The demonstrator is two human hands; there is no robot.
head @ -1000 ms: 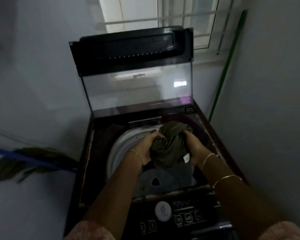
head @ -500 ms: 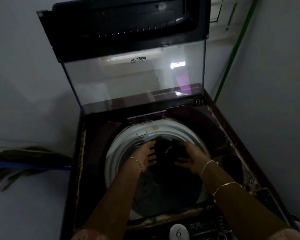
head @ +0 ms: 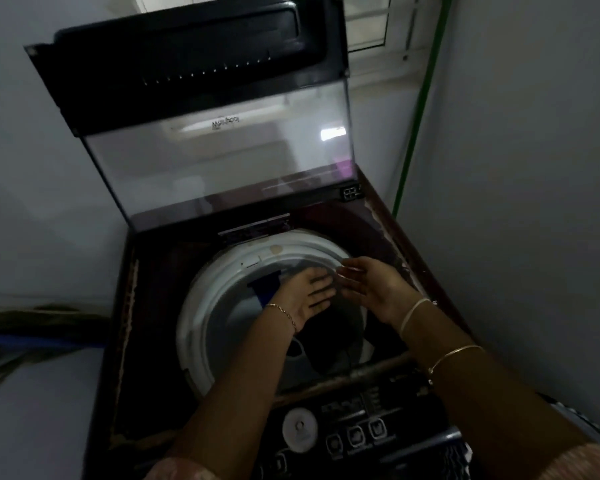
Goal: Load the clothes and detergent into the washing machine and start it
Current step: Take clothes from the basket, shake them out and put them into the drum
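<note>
Now both hands hover over the mouth of the washing machine, lid standing upright behind. Left hand has its fingers spread flat, holding nothing; right hand is loose and empty too (a little blurred). Dark clothes lie down in the drum, below both palms. Control panel sits at the near edge.

We stand in a cramped home laundry corner: a top-loading washing machine with its glass lid raised sits between plain white walls, under a barred window, with a green pole leaning beside it.
</note>
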